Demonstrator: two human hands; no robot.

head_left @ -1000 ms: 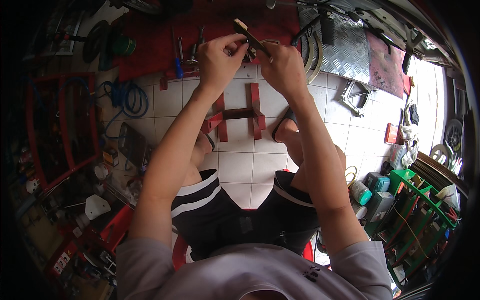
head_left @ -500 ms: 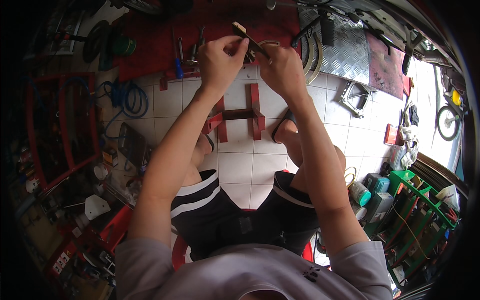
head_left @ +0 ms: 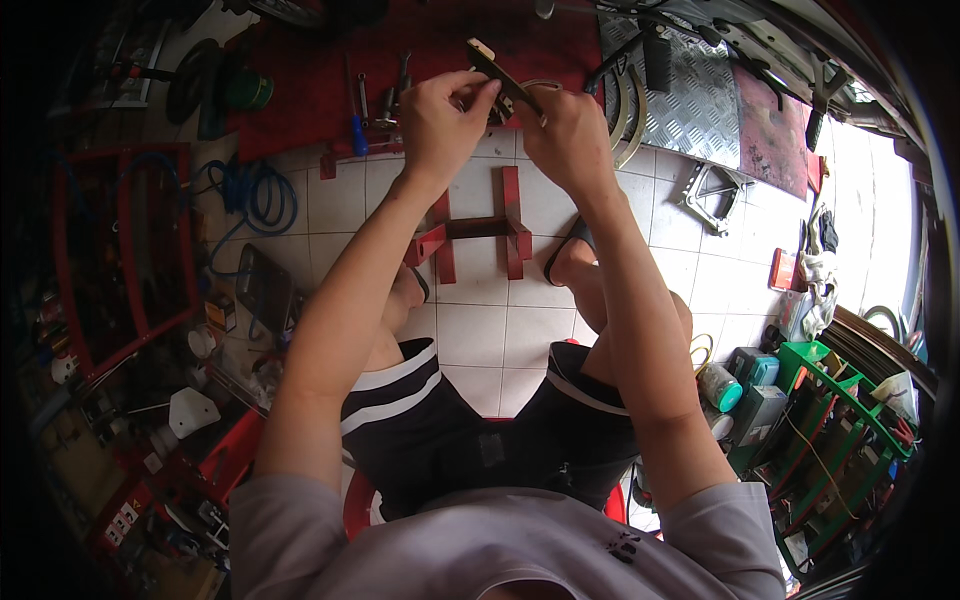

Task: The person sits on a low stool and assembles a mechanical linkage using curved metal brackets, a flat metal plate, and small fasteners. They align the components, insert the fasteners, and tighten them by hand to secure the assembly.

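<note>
Both hands are raised over the front edge of a red work surface (head_left: pixel 300 85). Between them is a narrow, dark, flat piece with a pale tan end (head_left: pixel 484 54), slanting down to the right; its exact kind is unclear. My left hand (head_left: pixel 437 125) pinches the piece with thumb and forefinger near its middle. My right hand (head_left: pixel 568 135) has its fingers curled around the lower right end. Smaller brassy bits show between the hands, partly hidden by fingers. A blue-handled screwdriver (head_left: pixel 358 138) and a wrench (head_left: pixel 362 98) lie left of my left hand.
Curved tan strips (head_left: pixel 630 115) lie right of my hands by a metal tread plate (head_left: pixel 688 115). A red metal stand (head_left: pixel 478 230) is on the tiled floor between my feet. Blue hose (head_left: pixel 265 195) coils at left, and a green rack (head_left: pixel 830 400) stands at right.
Both hands shift very slightly to the right, still holding the piece. Outside at the far right, the wheel and yellow object move, leaving a wheel partly visible lower down.
</note>
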